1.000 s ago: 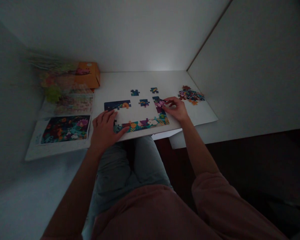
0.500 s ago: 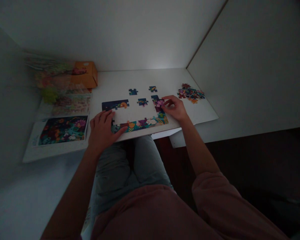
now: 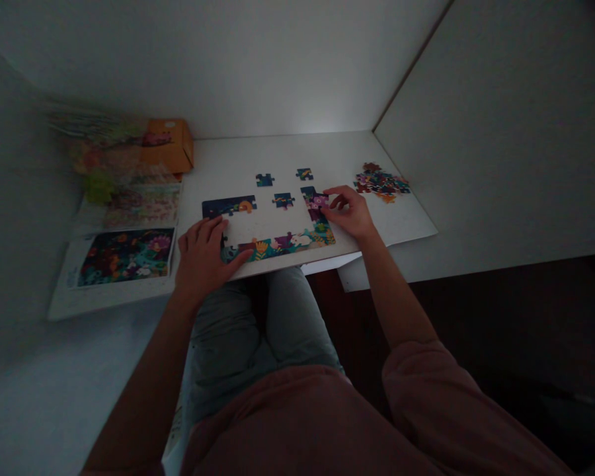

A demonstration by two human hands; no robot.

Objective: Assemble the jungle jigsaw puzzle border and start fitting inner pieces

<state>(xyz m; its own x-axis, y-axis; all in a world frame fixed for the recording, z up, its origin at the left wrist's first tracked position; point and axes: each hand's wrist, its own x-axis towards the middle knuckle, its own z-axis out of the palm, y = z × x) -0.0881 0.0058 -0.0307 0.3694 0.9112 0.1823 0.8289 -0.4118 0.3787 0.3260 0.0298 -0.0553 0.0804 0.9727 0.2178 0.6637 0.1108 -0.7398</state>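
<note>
Right hand [image 3: 350, 215] curled (over puzzle pieces [image 3: 317, 201]), left hand [image 3: 201, 258] flat

jigsaw puzzle [image 3: 277, 243] centre | loose pieces [image 3: 381, 183] right | picture sheet [image 3: 125, 257] left | box [image 3: 171, 145] behind sheet

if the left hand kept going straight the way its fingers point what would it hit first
The left hand points up and to the right, so it would likely meet the dark blue top strip of the assembled jigsaw puzzle first. Its fingertips look very close, though depth is hard to judge here.
</note>
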